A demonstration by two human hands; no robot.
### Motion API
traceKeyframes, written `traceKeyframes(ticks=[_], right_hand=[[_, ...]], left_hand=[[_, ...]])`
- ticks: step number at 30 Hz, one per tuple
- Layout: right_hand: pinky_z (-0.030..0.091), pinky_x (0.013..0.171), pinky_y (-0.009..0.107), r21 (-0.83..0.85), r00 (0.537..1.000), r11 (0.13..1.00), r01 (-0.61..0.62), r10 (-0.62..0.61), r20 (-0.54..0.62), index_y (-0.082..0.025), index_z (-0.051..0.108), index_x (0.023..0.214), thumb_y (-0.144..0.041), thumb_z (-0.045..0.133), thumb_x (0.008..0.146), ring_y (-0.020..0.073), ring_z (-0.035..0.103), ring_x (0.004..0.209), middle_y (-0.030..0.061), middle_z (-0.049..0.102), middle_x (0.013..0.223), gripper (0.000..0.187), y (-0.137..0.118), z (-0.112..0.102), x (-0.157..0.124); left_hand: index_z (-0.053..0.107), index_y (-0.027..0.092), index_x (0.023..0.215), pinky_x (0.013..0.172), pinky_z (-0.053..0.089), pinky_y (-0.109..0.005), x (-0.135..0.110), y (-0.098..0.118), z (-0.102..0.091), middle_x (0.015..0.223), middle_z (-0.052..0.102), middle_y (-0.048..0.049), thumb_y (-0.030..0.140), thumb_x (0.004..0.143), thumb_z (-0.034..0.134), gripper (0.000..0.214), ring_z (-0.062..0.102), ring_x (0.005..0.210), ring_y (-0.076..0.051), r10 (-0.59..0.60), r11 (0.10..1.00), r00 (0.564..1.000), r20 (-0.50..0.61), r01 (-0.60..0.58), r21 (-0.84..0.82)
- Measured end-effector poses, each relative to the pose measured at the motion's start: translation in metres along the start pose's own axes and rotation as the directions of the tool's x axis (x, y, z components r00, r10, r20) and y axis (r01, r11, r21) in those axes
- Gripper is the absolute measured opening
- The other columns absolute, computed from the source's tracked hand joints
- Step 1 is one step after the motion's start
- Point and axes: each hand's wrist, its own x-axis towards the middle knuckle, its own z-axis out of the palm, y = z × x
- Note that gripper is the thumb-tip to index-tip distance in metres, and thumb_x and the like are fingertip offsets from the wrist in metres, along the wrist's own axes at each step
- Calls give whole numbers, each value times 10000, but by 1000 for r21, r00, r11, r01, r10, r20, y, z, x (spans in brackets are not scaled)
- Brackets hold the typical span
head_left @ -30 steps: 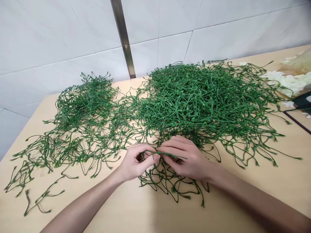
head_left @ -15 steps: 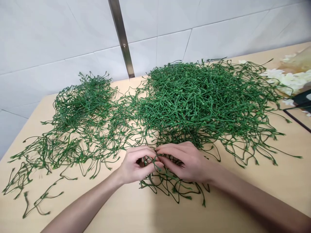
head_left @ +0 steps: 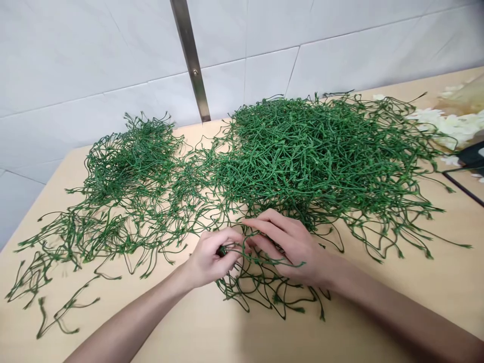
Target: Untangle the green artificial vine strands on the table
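Note:
A large tangled heap of green plastic stems [head_left: 321, 151] covers the far middle and right of the light wooden table [head_left: 416, 282]. A thinner spread of the same stems [head_left: 124, 181] lies to the left. Just in front of the heap, my left hand [head_left: 212, 257] is closed, pinching the end of one green stem [head_left: 264, 259]. My right hand [head_left: 291, 242] meets it from the right, fingers bent and closed around the same stem. A small loose bunch of stems [head_left: 268, 292] lies under both hands.
A white tiled wall [head_left: 94, 60] with a slanted metal strip [head_left: 191, 55] rises behind the table. White petals [head_left: 446, 126] and a dark flat object [head_left: 472, 156] sit at the right edge. Bare tabletop shows along the near edge.
My right hand has lifted and shifted slightly up and right, drawing a stem out to the right. The bunch beneath has spread a little. My left hand has stayed in place.

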Motion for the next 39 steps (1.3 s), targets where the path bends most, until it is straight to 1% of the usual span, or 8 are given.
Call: traceKeyframes(ticks=[8,13,18,22,26,29,35,39], right_hand=[[555,680,269,-54,991,996,72,-66,115,-123,591,1119,-119,345,969,153,627,796,96,657,912,287,3,-4,1],[552,534,229,-122,982,989,81,-59,177,-116,640,1057,-63,315,934,138,685,719,109,711,1013,352,6,-5,-3],[591,892,283,187,991,982,-2,-22,129,-149,606,1227,-117,428,948,161,681,1054,106,686,1196,332,7,3,-7],[539,987,295,330,982,941,-78,16,187,-138,587,1267,-110,435,948,167,641,1147,114,674,1223,355,4,3,-4],[595,723,218,381,951,885,-268,180,252,-151,675,1042,-149,417,963,138,720,776,43,732,792,270,1,-1,0],[505,492,171,417,899,807,-418,302,317,-157,667,912,-192,405,977,84,596,488,-10,637,614,272,-1,-4,3],[547,677,243,301,959,920,-250,192,209,-182,667,1024,-206,464,950,147,654,767,61,689,871,218,-2,-6,4],[525,689,259,213,949,961,-174,105,299,-193,670,913,-258,416,979,156,636,757,46,670,807,270,-4,-7,2]], left_hand=[[621,144,939,600,500,-199,3,6,-3,801,709,-57,101,836,557,128,636,661,-114,-7,1000,1000,21,7,-2],[613,144,777,511,401,-216,6,9,-4,627,584,-23,258,859,596,141,498,558,-107,4,1000,1000,3,-4,18],[556,153,758,521,389,-219,5,5,-3,646,555,-27,231,913,493,185,473,578,-110,70,997,995,73,-72,28],[535,162,774,525,392,-223,2,3,-1,602,536,-9,163,894,482,131,453,553,-109,115,991,990,81,-121,64],[555,155,821,493,377,-219,0,2,0,578,555,-1,140,885,479,100,452,495,-101,133,985,990,44,-137,103],[563,150,841,510,397,-213,0,2,1,623,599,-19,147,905,440,138,498,518,-103,130,981,991,42,-134,137],[556,157,765,449,290,-216,3,5,2,516,419,48,269,935,489,215,351,459,-82,74,993,997,-35,-70,99],[411,195,578,438,221,-246,2,5,0,461,256,69,319,927,476,376,254,434,-85,49,999,999,14,-49,-11]])
